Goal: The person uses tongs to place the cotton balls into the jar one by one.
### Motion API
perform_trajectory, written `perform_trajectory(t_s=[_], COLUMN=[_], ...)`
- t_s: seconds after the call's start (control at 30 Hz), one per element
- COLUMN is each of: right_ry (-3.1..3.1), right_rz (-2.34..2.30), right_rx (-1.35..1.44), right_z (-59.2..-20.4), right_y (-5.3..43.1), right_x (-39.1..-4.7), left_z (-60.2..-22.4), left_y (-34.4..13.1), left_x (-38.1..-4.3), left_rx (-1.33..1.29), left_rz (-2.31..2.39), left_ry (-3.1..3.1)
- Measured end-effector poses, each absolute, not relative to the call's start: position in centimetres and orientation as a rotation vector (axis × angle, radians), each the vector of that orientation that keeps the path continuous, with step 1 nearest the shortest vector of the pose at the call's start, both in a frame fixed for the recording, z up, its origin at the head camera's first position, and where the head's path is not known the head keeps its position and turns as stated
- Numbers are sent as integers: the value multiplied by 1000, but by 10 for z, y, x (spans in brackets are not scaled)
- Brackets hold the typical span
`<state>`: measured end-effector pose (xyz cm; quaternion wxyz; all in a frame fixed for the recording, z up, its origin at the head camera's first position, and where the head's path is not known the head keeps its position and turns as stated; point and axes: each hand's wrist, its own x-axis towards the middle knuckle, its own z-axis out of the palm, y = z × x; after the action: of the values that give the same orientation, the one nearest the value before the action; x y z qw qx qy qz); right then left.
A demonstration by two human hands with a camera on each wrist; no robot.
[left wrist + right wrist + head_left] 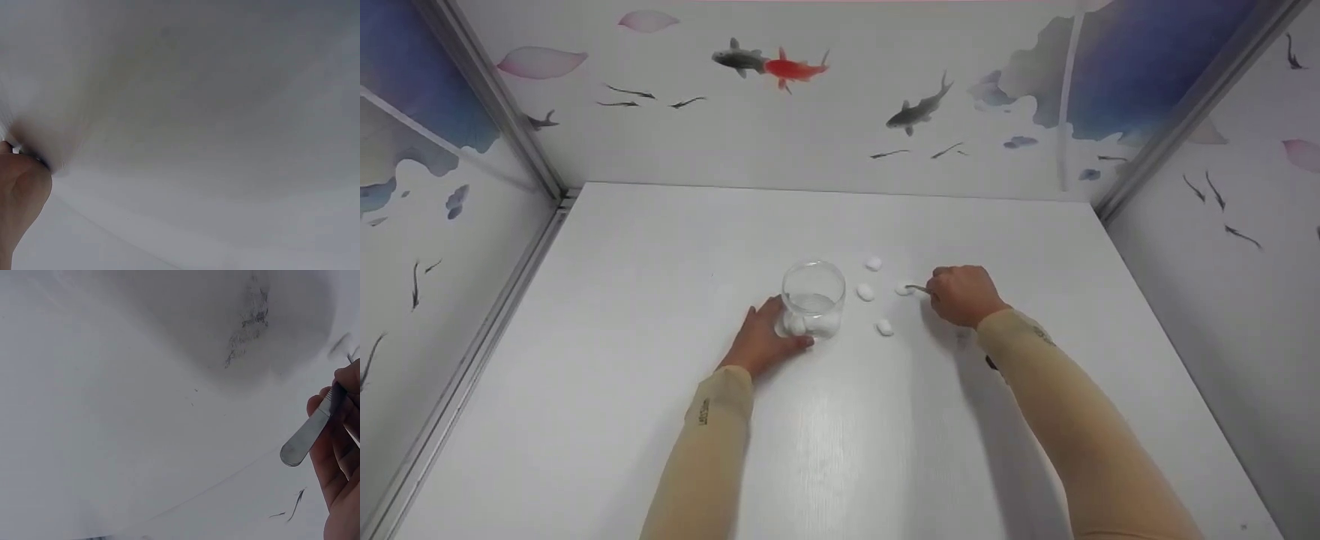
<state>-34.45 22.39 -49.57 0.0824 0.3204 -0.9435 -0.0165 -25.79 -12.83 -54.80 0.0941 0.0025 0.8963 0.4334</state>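
Observation:
A clear glass jar (814,281) stands upright on the white table, with white cotton balls (819,324) at its bottom. My left hand (765,341) holds the jar low on its left side, thumb toward the front. In the left wrist view only part of that hand (22,194) shows at the left edge. Metal tweezers (306,437) are pinched in my right hand (966,294). Their tips meet a cotton ball (901,288) on the table; whether they grip it I cannot tell. Several loose cotton balls lie between the jar and my right hand.
Among the loose cotton balls, one (873,263) lies farthest back, one (865,292) beside the jar and one (884,328) nearer the front. Walls printed with fish (795,70) enclose the white table (825,442) at the back and both sides.

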Motion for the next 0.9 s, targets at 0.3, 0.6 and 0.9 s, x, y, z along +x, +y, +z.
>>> perform_trajectory(t_s=[0.3, 0.6, 0.9], right_ry=[-2745, -2657, -2702], right_rz=[-31, 39, 23], right_rx=[961, 1011, 1014], right_z=[-490, -486, -474], right_y=[235, 246, 242], right_x=[-341, -335, -325], left_z=[-549, -545, -547], left_y=[-127, -129, -128], left_x=[-260, -255, -258], left_rx=[53, -14, 30], left_rz=[1269, 1269, 1263], left_ry=[2685, 2623, 2650])
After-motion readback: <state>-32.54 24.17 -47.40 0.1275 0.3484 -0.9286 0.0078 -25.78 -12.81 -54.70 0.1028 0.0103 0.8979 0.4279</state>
